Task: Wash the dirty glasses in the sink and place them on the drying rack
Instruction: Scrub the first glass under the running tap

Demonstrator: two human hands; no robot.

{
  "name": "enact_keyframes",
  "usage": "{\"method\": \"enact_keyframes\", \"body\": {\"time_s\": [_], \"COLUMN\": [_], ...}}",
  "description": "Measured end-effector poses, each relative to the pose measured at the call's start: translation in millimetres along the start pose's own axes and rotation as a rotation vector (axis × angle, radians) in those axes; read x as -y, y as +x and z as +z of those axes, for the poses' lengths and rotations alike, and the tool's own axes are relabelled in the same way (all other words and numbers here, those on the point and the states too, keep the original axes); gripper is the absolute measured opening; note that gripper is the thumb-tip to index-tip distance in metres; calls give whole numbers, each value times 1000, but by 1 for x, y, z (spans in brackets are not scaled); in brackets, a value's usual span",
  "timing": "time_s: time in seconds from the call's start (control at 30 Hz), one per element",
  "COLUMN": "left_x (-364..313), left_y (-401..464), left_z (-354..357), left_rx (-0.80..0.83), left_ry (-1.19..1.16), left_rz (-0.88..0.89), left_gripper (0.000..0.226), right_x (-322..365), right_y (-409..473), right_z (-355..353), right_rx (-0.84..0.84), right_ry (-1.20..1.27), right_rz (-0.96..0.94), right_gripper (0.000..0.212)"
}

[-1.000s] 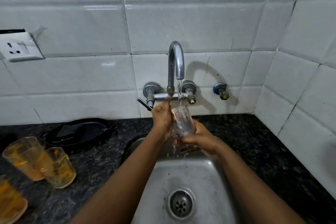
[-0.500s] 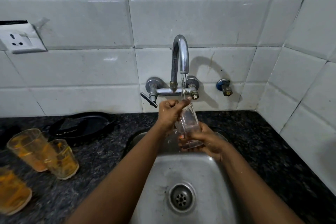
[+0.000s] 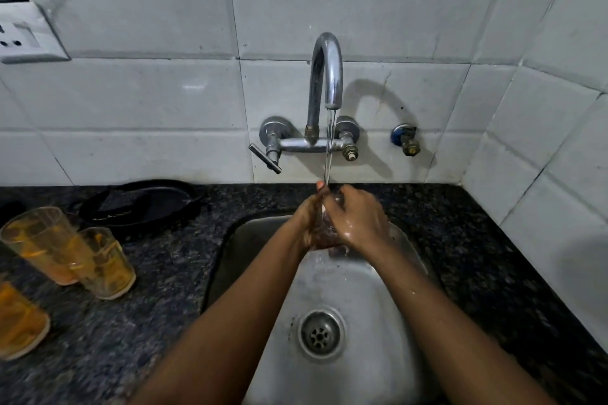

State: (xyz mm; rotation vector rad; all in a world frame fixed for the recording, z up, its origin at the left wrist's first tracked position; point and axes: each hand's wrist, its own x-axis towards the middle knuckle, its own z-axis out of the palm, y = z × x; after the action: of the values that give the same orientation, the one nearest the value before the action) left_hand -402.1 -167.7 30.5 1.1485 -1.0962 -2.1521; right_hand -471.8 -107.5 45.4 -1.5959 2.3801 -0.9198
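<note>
A clear glass (image 3: 327,227) is held upright over the steel sink (image 3: 253,240), under the water running from the tap (image 3: 327,69). My left hand (image 3: 307,219) grips its left side. My right hand (image 3: 360,220) wraps over its right side and rim, so most of the glass is hidden between the two hands. Three dirty glasses stained orange stand on the dark counter at the left: a tall one (image 3: 44,245), a shorter one (image 3: 105,263) touching it, and one cut off by the left edge (image 3: 19,322).
A black pan (image 3: 141,204) lies on the counter behind the dirty glasses. The tap's lever (image 3: 265,158) and a small side valve (image 3: 406,140) stick out of the tiled wall. The drain (image 3: 320,334) sits mid-sink. A wall socket (image 3: 23,33) is upper left.
My right hand has shifted from under the glass's base up over its side and rim. The glass has come lower relative to the spout, and the view has tilted down.
</note>
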Motion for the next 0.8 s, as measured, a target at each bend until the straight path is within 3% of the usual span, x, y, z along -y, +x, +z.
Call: {"method": "enact_keyframes", "body": {"time_s": [0.23, 0.37, 0.47, 0.53, 0.6, 0.7, 0.8], "left_x": [5, 4, 9, 9, 3, -7, -19], "left_y": [7, -4, 6, 12, 11, 9, 3], "left_z": [-15, -19, -32, -38, -36, -31, -22], "left_rx": [-138, -171, -398, -560, -619, -577, -366], "left_ry": [24, -22, -76, -37, 24, 55, -48], "left_rz": [-117, -92, 117, 288, 382, 473, 449], "left_gripper": [49, 40, 17, 21, 34, 46, 45], "right_x": [12, 7, -1, -4, -10, -19, -27], "right_y": [21, 27, 22, 12, 5, 0, 1], "right_z": [10, 20, 22, 21, 23, 25, 22], "right_rx": [-30, -17, 221, 463, 592, 701, 686], "right_ry": [-99, 154, 598, 778, 805, 829, 866], "right_rz": [92, 250, 425, 455, 396, 299, 214], "right_gripper": [57, 58, 49, 44, 42, 35, 37]}}
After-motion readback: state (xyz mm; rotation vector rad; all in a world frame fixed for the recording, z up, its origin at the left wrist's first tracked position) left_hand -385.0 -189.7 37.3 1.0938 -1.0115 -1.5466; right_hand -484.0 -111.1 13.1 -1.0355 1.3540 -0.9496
